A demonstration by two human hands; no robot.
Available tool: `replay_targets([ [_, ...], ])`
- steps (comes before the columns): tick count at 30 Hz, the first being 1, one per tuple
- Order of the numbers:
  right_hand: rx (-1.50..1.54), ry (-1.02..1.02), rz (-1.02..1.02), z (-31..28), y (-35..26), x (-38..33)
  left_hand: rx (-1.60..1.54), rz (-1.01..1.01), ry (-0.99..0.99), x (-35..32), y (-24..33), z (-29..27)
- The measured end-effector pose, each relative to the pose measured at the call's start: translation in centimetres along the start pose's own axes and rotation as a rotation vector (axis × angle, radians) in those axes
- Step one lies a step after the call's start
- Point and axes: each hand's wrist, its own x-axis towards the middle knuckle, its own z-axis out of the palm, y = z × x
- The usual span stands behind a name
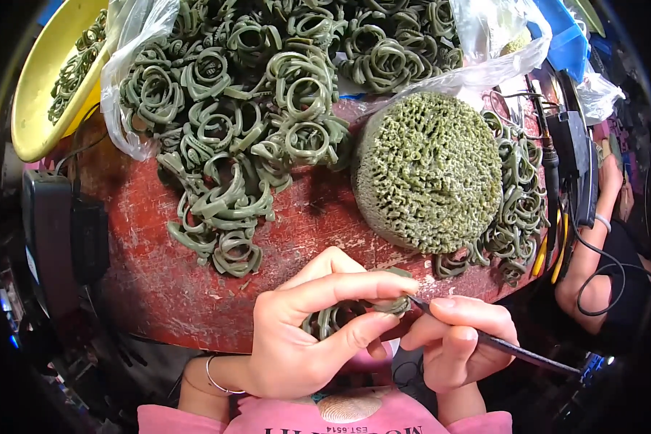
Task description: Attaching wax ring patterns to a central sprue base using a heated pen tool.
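Note:
Above the near edge of the table, my left hand (293, 336) is closed around a few dark green rings (329, 318) that look like wax. One ring piece is pinched between its thumb and forefinger. My right hand (470, 340) grips a thin dark pointed tool (532, 356) like a pen, its tip touching the pinched piece at my left fingertips. Just beyond my hands stands a round green block (434, 173) with a rough, porous top. A large heap of similar green rings (296, 87) spreads across the far side, some trailing toward my left hand.
More green rings (517, 192) lie right of the block on the worn red table (148, 289). A clear plastic bag (126, 134) lies around the heap. A yellow basin (32, 101) stands far left, a black box (47, 239) below it. Yellow-handled tools (541, 257) and another person's arm (597, 239) are right.

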Motion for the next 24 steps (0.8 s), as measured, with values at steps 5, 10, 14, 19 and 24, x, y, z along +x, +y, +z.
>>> replay_targets([
  [5,-0.004,-0.141,-0.088,-0.4,0.1,0.3,0.412,0.319,0.090,-0.5,-0.3,-0.1],
  [10,0.076,-0.324,-0.009,-1.6,-1.2,0.8,0.484,0.429,0.069,-0.5,-0.3,0.5],
  [14,0.051,-0.249,-0.061,-0.9,-0.1,0.5,0.506,0.438,0.093,-0.8,-0.4,0.4],
  [19,0.003,-0.068,-0.081,-0.8,0.2,0.2,0.594,0.430,0.082,-0.7,-0.2,0.3],
  [24,0.066,-0.128,-0.112,-0.7,-0.2,0.6,0.621,0.466,0.083,-0.7,-0.4,0.7],
])
